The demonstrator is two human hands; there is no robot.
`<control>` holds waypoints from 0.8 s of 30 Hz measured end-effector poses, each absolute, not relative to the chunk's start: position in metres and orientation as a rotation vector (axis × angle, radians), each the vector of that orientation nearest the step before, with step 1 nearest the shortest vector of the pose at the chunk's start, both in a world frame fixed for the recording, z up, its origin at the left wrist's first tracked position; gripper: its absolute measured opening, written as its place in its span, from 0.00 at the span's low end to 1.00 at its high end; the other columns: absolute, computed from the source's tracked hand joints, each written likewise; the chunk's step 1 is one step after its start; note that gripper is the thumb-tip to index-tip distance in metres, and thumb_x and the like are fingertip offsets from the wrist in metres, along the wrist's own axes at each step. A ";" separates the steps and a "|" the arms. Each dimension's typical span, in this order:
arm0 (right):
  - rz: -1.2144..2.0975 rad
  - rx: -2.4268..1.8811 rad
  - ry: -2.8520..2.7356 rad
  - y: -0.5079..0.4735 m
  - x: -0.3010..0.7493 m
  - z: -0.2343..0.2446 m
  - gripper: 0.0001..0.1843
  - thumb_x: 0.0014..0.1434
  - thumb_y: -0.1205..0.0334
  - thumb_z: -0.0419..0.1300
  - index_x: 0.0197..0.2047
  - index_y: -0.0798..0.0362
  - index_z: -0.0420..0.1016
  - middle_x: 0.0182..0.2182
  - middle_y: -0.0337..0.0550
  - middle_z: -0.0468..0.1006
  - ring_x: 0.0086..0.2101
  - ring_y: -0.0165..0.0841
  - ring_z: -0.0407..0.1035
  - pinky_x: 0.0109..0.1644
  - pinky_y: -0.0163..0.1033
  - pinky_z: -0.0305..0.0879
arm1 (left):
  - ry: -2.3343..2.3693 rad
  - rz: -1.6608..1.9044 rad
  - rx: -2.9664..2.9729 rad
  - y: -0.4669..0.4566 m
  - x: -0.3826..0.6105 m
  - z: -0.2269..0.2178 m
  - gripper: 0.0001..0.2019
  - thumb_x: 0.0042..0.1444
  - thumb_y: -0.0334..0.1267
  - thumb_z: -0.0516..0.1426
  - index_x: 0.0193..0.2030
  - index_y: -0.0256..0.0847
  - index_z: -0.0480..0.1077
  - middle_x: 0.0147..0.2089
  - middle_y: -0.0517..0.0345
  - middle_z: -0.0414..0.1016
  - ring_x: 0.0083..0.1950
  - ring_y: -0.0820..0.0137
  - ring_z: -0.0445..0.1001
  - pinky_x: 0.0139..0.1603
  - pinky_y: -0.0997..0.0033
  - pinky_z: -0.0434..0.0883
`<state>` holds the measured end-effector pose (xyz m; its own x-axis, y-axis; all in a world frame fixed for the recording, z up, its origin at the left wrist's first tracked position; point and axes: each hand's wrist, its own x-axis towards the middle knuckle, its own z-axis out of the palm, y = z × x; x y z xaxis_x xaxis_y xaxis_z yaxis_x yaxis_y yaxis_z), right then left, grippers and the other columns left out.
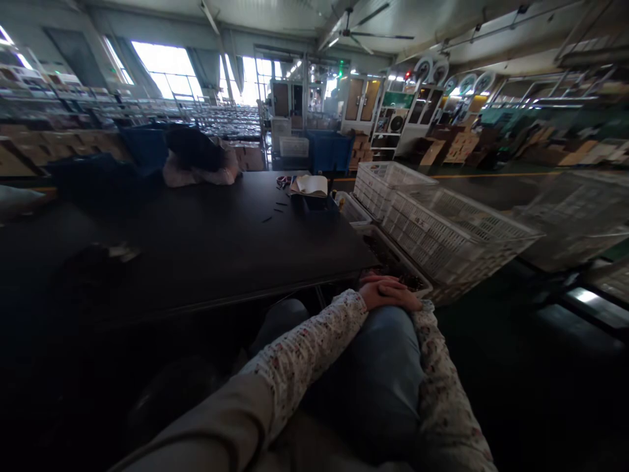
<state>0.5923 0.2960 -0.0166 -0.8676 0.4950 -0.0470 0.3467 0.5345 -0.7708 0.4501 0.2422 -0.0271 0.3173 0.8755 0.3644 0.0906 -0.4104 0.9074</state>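
Note:
My left hand (375,293) and my right hand (403,298) lie crossed over each other on my raised knee (390,334) in blue trousers. The fingers look stretched out and overlap, and I see nothing held in them. Floral sleeves (307,347) cover both forearms. Just beyond the hands is a low white crate (426,288) with dark small pieces inside, too dim to name. The dark table (236,242) has its near corner close to my left hand.
Stacked white plastic crates (432,229) stand to the right. An open notebook (312,185), scissors (284,180) and several thin dark pieces (279,210) lie on the table. Across it a person (199,157) rests their head on folded arms. Blue bins (329,151) stand behind.

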 end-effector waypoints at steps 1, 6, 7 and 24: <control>1.295 -0.737 -2.574 0.292 0.589 -0.010 0.40 0.59 0.44 0.39 0.65 0.64 0.56 0.61 0.56 0.53 0.65 0.29 0.47 0.73 0.34 0.39 | 0.883 1.181 1.733 0.241 0.449 -0.026 0.17 0.48 0.33 0.64 0.48 0.39 0.75 0.59 0.49 0.66 0.63 0.56 0.62 0.67 0.60 0.57; 1.420 -0.876 -2.510 0.275 0.575 0.014 0.48 0.51 0.36 0.42 0.63 0.67 0.55 0.62 0.59 0.50 0.64 0.34 0.50 0.72 0.36 0.48 | 0.887 1.198 1.692 0.240 0.445 -0.024 0.17 0.47 0.33 0.64 0.46 0.41 0.76 0.59 0.52 0.66 0.63 0.56 0.62 0.68 0.59 0.55; 1.416 -0.892 -2.506 0.273 0.573 0.018 0.49 0.50 0.35 0.42 0.62 0.67 0.56 0.62 0.60 0.50 0.64 0.34 0.50 0.71 0.35 0.49 | 0.874 1.205 1.688 0.240 0.444 -0.025 0.17 0.47 0.34 0.64 0.46 0.41 0.76 0.59 0.52 0.66 0.62 0.56 0.62 0.68 0.58 0.55; 1.334 -0.847 -2.545 0.276 0.578 0.012 0.35 0.58 0.49 0.41 0.63 0.63 0.58 0.61 0.57 0.54 0.64 0.31 0.49 0.72 0.29 0.42 | 0.849 1.214 1.727 0.241 0.443 -0.027 0.20 0.45 0.40 0.63 0.47 0.38 0.75 0.58 0.47 0.67 0.62 0.56 0.63 0.66 0.60 0.57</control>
